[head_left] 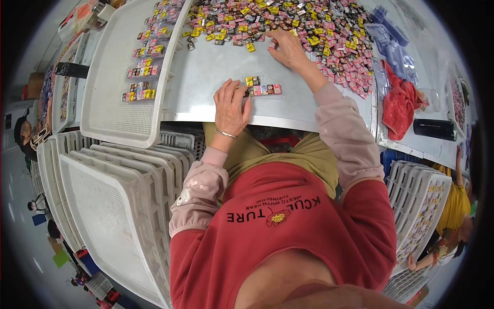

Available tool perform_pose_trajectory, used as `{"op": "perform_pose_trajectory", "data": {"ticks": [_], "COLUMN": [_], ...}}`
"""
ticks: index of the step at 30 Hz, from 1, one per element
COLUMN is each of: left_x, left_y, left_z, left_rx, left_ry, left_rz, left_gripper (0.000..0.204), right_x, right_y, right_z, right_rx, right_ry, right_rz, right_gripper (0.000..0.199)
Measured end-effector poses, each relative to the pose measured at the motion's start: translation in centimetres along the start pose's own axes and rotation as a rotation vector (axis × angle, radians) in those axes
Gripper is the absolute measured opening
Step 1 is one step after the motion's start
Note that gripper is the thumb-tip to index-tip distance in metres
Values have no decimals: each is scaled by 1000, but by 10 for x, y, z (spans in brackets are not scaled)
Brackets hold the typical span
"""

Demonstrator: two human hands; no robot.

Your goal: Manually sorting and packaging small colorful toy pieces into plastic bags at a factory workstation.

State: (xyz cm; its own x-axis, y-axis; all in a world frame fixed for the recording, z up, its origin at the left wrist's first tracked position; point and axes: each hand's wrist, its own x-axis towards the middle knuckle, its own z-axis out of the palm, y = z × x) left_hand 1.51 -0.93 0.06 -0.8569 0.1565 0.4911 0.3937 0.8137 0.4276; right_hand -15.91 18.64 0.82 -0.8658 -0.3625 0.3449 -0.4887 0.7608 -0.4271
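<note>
Row of small pink, yellow and black pieces (264,90): lies on the grey table (198,72), upper centre of the frame. Left hand (231,107) sits at the row's left end, fingers bent; from my remote station I cannot tell whether they grip it. Right hand (289,50), above and right of the row, has thumb and forefinger drawn near each other at the edge of the loose pile (329,33); I cannot tell whether a piece is pinched. Upper left, I log a white tray (108,64) bearing grouped pieces (143,71). Right side: red cloth (399,105), black cylinder (435,129). Lower left: stacked white trays (98,201).
</note>
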Motion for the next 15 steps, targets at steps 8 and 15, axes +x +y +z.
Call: {"op": "perform_pose_trajectory", "data": {"ticks": [8,15], "left_x": [4,3], "left_y": [3,2], "left_z": [-3,-1], "left_rx": [102,93], "left_ry": [-131,-130], "left_rz": [105,85], "left_gripper": [39,38], "right_x": [-51,-71], "right_y": [-14,-50], "right_z": [-13,1], "right_rx": [657,398], "right_ry": [-125,-60], "right_rz": [7,-163], "right_gripper": [26,19]}}
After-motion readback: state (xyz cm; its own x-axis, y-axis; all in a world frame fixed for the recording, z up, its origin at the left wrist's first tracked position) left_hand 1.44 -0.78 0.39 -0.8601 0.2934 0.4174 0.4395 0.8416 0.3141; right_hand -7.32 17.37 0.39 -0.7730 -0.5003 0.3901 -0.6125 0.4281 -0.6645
